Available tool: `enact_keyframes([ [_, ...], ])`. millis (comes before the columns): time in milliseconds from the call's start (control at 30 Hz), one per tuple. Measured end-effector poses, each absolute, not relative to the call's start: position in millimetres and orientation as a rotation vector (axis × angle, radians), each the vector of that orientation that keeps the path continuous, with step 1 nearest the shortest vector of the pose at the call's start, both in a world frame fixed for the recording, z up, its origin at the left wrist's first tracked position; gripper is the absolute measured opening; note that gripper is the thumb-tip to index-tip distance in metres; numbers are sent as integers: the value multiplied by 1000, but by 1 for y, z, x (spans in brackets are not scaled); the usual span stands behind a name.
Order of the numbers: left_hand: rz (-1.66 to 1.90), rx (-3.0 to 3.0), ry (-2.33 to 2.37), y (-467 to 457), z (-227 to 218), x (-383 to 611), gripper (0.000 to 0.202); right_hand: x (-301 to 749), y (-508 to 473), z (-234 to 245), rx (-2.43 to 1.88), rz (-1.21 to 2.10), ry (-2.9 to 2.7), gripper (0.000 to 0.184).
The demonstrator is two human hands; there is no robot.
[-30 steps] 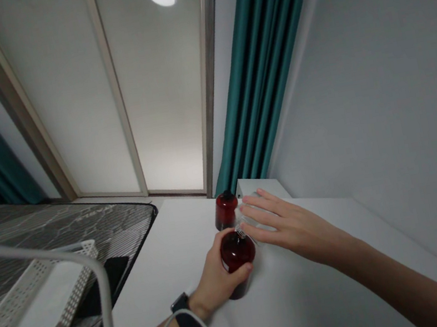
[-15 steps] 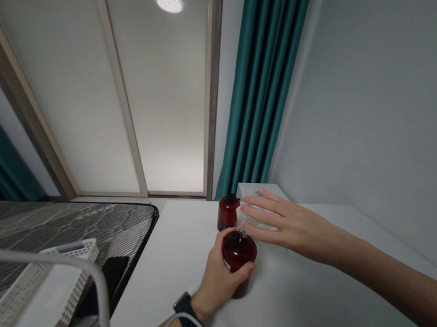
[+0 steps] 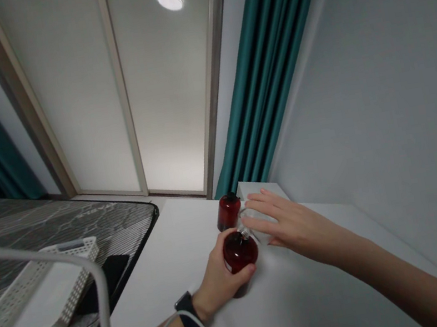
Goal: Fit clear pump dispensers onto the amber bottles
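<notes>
1 red bottle [image 3: 240, 252] in curled left fingers [image 3: 223, 237]

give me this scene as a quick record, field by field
left hand: wrapped around a dark red bottle
right hand: at a clear container, grip partly hidden
beyond held bottle: second red bottle with dark top
work surface: white table
far left: white perforated basket
left wrist: dark watch

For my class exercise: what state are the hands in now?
Left hand: closed around a glossy dark-red rounded bottle.
Right hand: holding a clear, transparent container.
</notes>
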State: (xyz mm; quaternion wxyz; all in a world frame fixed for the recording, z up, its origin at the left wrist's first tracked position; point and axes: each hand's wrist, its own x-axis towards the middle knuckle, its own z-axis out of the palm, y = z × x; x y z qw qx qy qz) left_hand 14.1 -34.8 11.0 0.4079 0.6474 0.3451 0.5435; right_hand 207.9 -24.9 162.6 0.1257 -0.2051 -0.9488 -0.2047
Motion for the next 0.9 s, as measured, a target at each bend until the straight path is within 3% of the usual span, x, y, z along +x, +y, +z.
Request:
enact_keyframes([
  [167,1316,1632,879,-35,5,16,66,223,-19,155,-781,-260,-2738,74],
  [333,1313,1627,923,-32,2,16,67,247,-2,102,-1042,120,-2279,80],
  [567,1283,1595,922,-27,0,18,69,246,26,0,-957,541,-1677,50],
  [733,1251,1575,937,-24,-5,18,79,242,24,-21,-1001,567,-1570,41],
  [900,1216,1606,928,-21,-5,18,75,247,23,-33,-1044,530,-1489,43],
])
